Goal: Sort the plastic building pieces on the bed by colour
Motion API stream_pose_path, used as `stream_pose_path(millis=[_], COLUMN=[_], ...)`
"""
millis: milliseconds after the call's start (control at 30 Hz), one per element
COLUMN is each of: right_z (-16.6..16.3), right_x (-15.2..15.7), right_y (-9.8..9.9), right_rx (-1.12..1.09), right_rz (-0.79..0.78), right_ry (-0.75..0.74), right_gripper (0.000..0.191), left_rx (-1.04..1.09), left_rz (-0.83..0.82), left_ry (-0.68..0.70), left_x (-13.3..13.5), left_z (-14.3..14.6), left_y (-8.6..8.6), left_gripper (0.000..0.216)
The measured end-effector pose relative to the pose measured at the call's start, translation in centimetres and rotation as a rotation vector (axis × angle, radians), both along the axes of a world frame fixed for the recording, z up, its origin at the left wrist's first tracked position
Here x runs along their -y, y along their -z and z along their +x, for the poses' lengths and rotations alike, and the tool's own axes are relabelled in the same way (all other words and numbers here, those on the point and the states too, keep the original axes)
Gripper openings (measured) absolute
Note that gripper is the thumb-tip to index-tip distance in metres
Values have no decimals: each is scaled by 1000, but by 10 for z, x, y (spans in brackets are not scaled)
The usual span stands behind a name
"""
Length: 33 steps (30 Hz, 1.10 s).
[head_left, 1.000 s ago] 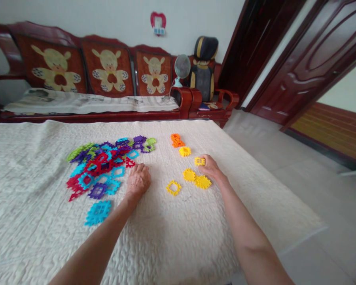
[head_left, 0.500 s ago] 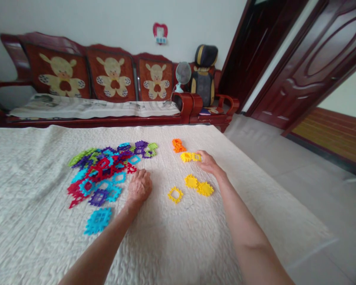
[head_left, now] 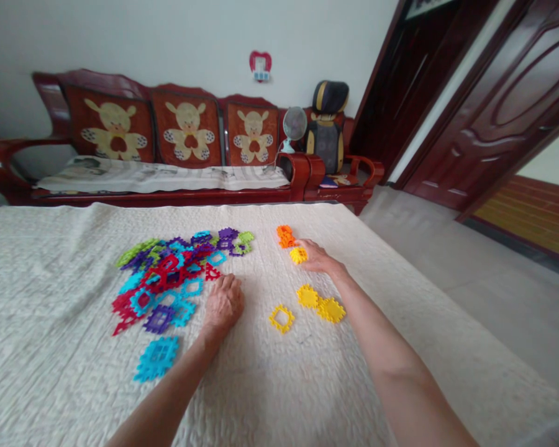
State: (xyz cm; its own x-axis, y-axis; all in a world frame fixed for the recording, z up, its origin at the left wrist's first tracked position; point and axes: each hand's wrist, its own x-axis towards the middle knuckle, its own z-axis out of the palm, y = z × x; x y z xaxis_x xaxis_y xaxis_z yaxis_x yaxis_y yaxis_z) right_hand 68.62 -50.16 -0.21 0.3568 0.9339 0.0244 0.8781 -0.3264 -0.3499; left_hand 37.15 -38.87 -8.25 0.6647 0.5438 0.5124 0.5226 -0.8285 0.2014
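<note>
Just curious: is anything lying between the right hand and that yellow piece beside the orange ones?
Nothing visible does. The right hand touches the yellow piece, which lies next to the orange pieces; three other yellow pieces lie nearer the person.

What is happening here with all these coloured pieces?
A person has both bare hands on a white quilted cover. The right hand touches a yellow piece lying next to the orange pieces. The left hand rests curled at the edge of the mixed pile of purple, red, blue and green pieces. Three more yellow pieces lie flat nearer the person.
</note>
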Motion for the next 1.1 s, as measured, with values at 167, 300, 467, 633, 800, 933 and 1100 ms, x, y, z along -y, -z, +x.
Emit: stream_pose_path(millis=[167,300,467,633,800,933,1100], right_z=[1,6,10,1,-19,-49,-80], right_x=[-8,-13,-18,-9,33,73,93], right_y=[0,4,7,0,-18,-24,-13], right_rx=[53,45,50,57,15,-51,-20], right_rz=[-98,-92,-98,-51,33,-95,-144], right_ry=[-27,-75,-95,-69,-82,-122,-94], right_gripper=[78,72,71,76,64,56,47], left_rx=[28,29,21,-17,-34,-53,-82], left_rz=[6,16,-6,-31,-74,-96,-84], left_ry=[6,14,16,5,9,6,12], left_x=[-1,-1,0,2,3,3,3], left_z=[0,0,0,-1,-1,-1,0], left_y=[4,4,1,-4,-10,-13,-14], left_gripper=[23,22,22,23,23,26,27])
